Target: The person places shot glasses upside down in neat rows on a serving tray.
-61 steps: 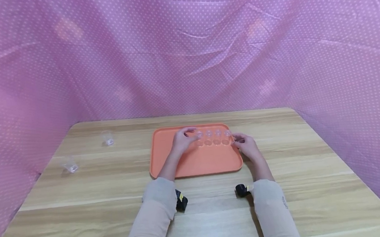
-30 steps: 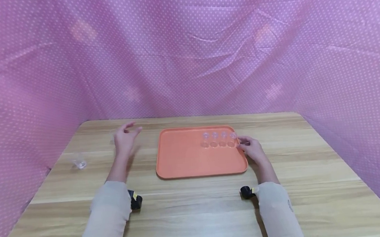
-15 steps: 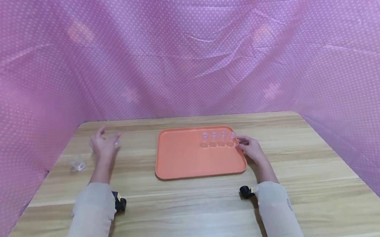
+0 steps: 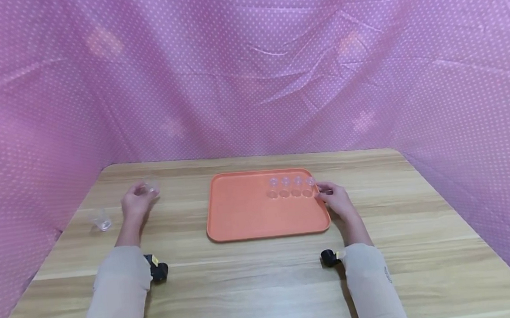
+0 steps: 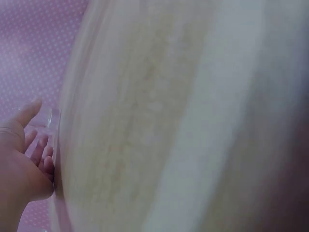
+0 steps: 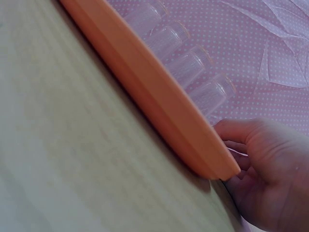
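My left hand point(image 4: 136, 203) is at the far left of the table, fingers bent around a small clear cup point(image 4: 150, 186). The left wrist view shows the cup's clear rim point(image 5: 54, 117) beside the fingers. At the right rim of an orange tray point(image 4: 241, 217) rests my right hand point(image 4: 336, 198), thumb and forefinger spread apart. Its other fingers are partly hidden behind the tray corner in the right wrist view. Several clear cups point(image 6: 211, 94) stand in a row on the tray, along its far right part, with the end one close to my right fingertips.
Another clear cup point(image 4: 101, 222) stands on the wooden table point(image 4: 247, 289), to the left of my left hand. A pink dotted cloth point(image 4: 249, 79) hangs around the table's back and sides.
My left hand has moved from the tray leftward to the far cup, then lowered and closed its fingers around it. The right hand stays at the tray's right rim.
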Available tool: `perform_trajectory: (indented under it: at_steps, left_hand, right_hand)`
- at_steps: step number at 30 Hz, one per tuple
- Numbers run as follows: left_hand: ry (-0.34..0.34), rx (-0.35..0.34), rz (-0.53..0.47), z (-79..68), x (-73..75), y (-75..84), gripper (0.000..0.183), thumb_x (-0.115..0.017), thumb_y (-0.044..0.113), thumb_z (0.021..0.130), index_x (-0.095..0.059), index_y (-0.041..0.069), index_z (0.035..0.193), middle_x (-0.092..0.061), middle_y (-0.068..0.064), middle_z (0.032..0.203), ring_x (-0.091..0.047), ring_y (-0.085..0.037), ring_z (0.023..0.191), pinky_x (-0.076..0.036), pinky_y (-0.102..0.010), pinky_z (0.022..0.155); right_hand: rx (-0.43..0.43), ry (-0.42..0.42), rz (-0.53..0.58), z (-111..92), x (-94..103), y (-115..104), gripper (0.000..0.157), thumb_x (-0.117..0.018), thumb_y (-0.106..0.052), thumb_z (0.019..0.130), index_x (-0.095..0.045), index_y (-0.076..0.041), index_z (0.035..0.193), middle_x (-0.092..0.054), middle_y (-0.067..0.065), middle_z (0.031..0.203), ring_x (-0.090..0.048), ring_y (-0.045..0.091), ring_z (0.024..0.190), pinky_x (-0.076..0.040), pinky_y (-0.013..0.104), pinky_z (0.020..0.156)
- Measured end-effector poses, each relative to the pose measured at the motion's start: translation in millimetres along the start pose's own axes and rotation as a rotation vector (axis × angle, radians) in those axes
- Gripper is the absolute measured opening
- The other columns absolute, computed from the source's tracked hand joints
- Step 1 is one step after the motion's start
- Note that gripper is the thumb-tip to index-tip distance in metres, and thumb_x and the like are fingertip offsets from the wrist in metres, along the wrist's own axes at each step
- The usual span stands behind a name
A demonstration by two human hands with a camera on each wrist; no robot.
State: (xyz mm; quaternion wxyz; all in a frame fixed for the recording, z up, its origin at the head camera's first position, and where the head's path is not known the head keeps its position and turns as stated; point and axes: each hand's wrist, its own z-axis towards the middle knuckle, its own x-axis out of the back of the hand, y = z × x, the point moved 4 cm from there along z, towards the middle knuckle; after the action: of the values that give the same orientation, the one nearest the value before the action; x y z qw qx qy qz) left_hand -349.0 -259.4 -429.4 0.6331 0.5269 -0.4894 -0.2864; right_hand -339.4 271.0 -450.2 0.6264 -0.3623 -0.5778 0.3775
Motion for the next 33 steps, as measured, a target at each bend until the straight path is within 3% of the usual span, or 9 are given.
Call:
perform_trajectory:
  at_steps: [8, 16, 26, 33]
  left_hand:
    - [-0.03, -0.037, 0.105, 8.9, -1.2, -10.3, 0.068, -0.064, 0.029, 0.07, -0.031, 0.008, 0.125, -0.037, -0.014, 0.122, -0.033, -0.028, 0.109, -0.024, -0.035, 0.09]
    - [0.007, -0.083, 0.21, 11.4, -4.2, -12.4, 0.058, -0.063, 0.03, 0.07, -0.042, 0.005, 0.118, -0.047, -0.014, 0.112, -0.043, -0.028, 0.1, -0.028, -0.036, 0.087]
    - [0.077, -0.057, 0.398, 11.9, -4.9, -11.5, 0.051, -0.059, 0.04, 0.071, -0.049, 0.013, 0.114, -0.05, -0.008, 0.11, -0.042, -0.028, 0.101, -0.031, -0.038, 0.081]
    - [0.093, -0.039, 0.406, 10.9, -4.7, -10.3, 0.05, -0.058, 0.04, 0.072, -0.05, 0.014, 0.113, -0.05, -0.006, 0.11, -0.042, -0.027, 0.101, -0.031, -0.038, 0.08]
  right_hand:
    - [-0.019, -0.007, 0.001, -2, -1.0, -2, 0.033, -0.054, -0.008, 0.076, -0.05, -0.004, 0.109, -0.052, 0.013, 0.098, -0.048, 0.023, 0.087, -0.041, 0.032, 0.072]
    - [-0.016, -0.005, 0.001, -1, -0.1, -1, 0.032, -0.054, -0.007, 0.076, -0.05, -0.004, 0.108, -0.052, 0.013, 0.097, -0.048, 0.023, 0.086, -0.041, 0.032, 0.071]
    - [-0.016, -0.015, 0.006, -1, 0.8, -4, 0.033, -0.054, -0.007, 0.076, -0.05, -0.003, 0.108, -0.052, 0.014, 0.098, -0.048, 0.023, 0.087, -0.041, 0.032, 0.072]
    - [-0.013, -0.001, -0.013, 0, 0.5, -2, 0.032, -0.053, -0.007, 0.076, -0.05, -0.003, 0.108, -0.053, 0.013, 0.097, -0.048, 0.023, 0.085, -0.041, 0.031, 0.07]
